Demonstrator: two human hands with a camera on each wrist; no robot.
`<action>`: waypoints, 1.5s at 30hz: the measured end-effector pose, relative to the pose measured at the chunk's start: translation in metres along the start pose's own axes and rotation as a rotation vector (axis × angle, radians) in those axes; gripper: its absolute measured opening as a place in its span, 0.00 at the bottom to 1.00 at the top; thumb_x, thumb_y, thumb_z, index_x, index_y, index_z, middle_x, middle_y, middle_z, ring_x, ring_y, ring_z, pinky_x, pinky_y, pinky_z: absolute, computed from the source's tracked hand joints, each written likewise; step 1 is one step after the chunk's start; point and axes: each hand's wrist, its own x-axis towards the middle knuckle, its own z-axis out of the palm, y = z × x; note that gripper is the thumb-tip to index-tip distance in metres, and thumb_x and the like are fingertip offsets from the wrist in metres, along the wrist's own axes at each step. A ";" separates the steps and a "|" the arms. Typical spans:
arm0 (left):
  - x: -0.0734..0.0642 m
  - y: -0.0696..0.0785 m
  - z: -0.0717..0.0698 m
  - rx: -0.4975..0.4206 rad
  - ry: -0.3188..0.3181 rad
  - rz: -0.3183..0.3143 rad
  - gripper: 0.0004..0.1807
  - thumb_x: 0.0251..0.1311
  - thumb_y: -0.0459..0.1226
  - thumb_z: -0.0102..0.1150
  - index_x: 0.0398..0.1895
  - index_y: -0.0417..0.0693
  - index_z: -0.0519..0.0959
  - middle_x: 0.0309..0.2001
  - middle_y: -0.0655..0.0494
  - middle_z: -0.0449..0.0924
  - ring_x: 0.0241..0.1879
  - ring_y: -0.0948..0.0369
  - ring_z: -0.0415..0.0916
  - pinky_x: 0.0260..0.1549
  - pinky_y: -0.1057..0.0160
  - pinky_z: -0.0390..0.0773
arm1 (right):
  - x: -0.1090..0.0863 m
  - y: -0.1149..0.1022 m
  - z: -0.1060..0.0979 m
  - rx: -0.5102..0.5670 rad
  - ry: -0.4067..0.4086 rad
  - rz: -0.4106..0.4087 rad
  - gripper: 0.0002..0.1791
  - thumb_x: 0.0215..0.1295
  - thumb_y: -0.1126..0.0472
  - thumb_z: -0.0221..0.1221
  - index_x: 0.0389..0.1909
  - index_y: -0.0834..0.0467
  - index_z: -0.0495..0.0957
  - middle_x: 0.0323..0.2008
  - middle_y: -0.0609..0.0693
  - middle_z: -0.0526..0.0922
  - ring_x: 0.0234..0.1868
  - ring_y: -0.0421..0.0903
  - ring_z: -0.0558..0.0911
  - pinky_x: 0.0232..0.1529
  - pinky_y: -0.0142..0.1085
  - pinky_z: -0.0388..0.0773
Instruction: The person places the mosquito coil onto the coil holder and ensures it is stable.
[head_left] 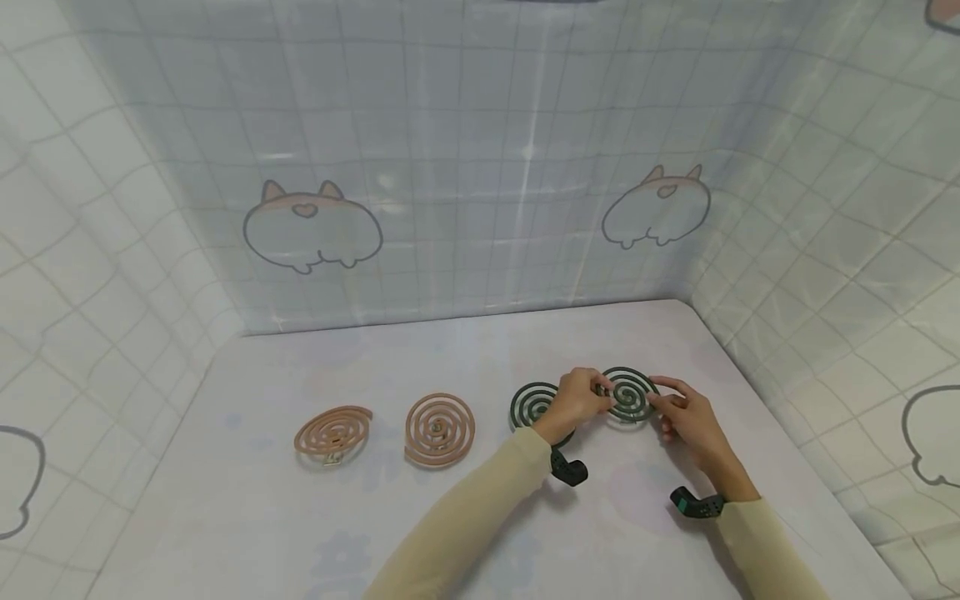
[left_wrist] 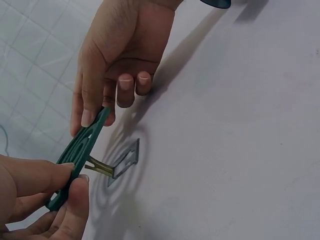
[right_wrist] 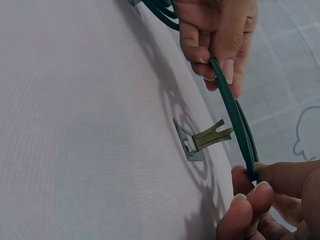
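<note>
A dark green mosquito coil [head_left: 627, 393] is held nearly flat between both hands at the right of the table. My left hand [head_left: 581, 398] pinches its left edge between thumb and fingers; my right hand [head_left: 690, 417] pinches the right edge. Beneath the coil, in the right wrist view, a small metal stand [right_wrist: 190, 142] rests on the table with its forked prong rising to the coil's underside. Whether the prong touches the coil, I cannot tell. Behind my left wrist lies a second green coil [head_left: 531, 402], partly hidden by that hand and forearm.
Farther left are two brown coils: a flat-looking one [head_left: 439, 430] and a tilted one [head_left: 333, 429] with a metal stand [head_left: 332, 457] under it. The white table [head_left: 262, 525] is bordered by gridded curtains [head_left: 465, 250] at the back and sides.
</note>
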 end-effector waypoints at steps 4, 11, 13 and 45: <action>-0.001 0.001 -0.001 -0.011 -0.004 0.014 0.08 0.62 0.30 0.72 0.43 0.45 0.86 0.24 0.56 0.79 0.30 0.53 0.83 0.18 0.67 0.68 | 0.002 0.002 0.000 0.005 0.004 0.017 0.29 0.77 0.55 0.59 0.73 0.59 0.66 0.31 0.49 0.77 0.22 0.39 0.72 0.21 0.34 0.78; -0.003 0.001 -0.002 -0.011 -0.007 0.022 0.09 0.60 0.29 0.72 0.42 0.44 0.86 0.23 0.55 0.79 0.29 0.52 0.82 0.19 0.67 0.67 | 0.003 0.005 0.000 -0.008 -0.010 0.023 0.29 0.78 0.57 0.59 0.74 0.60 0.65 0.33 0.50 0.80 0.22 0.40 0.72 0.22 0.35 0.79; -0.004 0.000 -0.003 -0.013 -0.010 0.029 0.09 0.61 0.29 0.72 0.43 0.44 0.86 0.23 0.55 0.78 0.29 0.53 0.82 0.19 0.67 0.67 | 0.001 0.004 0.001 -0.004 -0.001 0.020 0.28 0.77 0.56 0.59 0.73 0.59 0.66 0.33 0.50 0.80 0.22 0.40 0.72 0.22 0.35 0.79; -0.001 0.002 0.003 -0.005 0.009 0.027 0.08 0.62 0.29 0.71 0.44 0.44 0.86 0.25 0.56 0.78 0.29 0.54 0.84 0.19 0.68 0.68 | -0.002 0.001 -0.002 0.019 0.012 0.004 0.28 0.77 0.54 0.60 0.72 0.59 0.67 0.30 0.49 0.77 0.22 0.39 0.72 0.21 0.34 0.79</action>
